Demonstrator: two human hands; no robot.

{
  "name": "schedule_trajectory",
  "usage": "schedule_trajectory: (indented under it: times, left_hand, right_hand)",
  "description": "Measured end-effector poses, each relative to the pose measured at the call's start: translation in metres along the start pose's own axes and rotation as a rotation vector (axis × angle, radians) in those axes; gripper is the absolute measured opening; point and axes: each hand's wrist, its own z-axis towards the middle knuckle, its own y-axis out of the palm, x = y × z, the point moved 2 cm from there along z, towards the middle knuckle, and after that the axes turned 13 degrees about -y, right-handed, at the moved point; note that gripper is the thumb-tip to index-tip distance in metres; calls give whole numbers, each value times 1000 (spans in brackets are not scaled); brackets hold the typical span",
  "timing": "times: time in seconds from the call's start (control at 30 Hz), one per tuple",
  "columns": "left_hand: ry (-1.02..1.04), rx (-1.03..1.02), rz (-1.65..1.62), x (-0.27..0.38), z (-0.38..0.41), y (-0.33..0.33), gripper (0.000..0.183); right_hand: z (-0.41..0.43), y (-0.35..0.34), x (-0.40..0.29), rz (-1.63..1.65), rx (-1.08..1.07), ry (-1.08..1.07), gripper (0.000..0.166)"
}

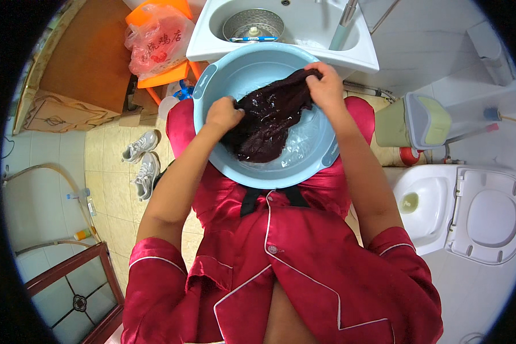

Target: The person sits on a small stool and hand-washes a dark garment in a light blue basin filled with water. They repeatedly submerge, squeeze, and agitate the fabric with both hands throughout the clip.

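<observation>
A dark brown wet cloth [271,120] is spread between my hands over a light blue plastic basin [258,178]. Clear water [301,148] lies in the basin, and the lower part of the cloth reaches down to it. My left hand [224,114] grips the cloth's left edge near the basin's left wall. Bunched at the upper right corner, the fabric is pinched by my right hand [325,86]. The basin rests on my lap, over red satin trousers [357,116]. Folds in the cloth hide part of the basin's floor.
Beyond the basin stands a white sink [352,58] holding a perforated metal basket [253,21] and a blue toothbrush [253,39]. An orange chair [163,79] carries a plastic bag [159,38]. Sneakers [147,172] lie left; a bin [395,124] and toilet [425,193] stand right.
</observation>
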Motion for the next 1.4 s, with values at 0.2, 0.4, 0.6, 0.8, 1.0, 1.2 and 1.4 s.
schedule_trajectory:
  times: [0.2, 0.4, 0.6, 0.8, 1.0, 1.2, 1.4]
  left_hand:
    - [38, 299, -510, -5, -25, -36, 26]
    - [204, 516, -536, 10, -29, -34, 19]
    - [175, 366, 69, 13, -6, 39, 46]
    - [62, 279, 227, 24, 10, 86, 54]
    - [95, 344, 360, 27, 23, 90, 57]
    - [-57, -104, 247, 11, 26, 47, 67]
    - [117, 64, -257, 16, -11, -46, 34]
  right_hand:
    - [6, -26, -20, 122, 43, -183, 21]
    - [-17, 5, -11, -356, -255, -312, 15]
    - [-32, 66, -9, -548, -553, -99, 35]
    - [-54, 115, 18, -697, -565, -63, 46]
    - [-41, 117, 26, -638, -581, -28, 35]
    - [4, 76, 29, -28, -529, 88, 31]
    - [34, -6, -53, 622, -390, 40, 22]
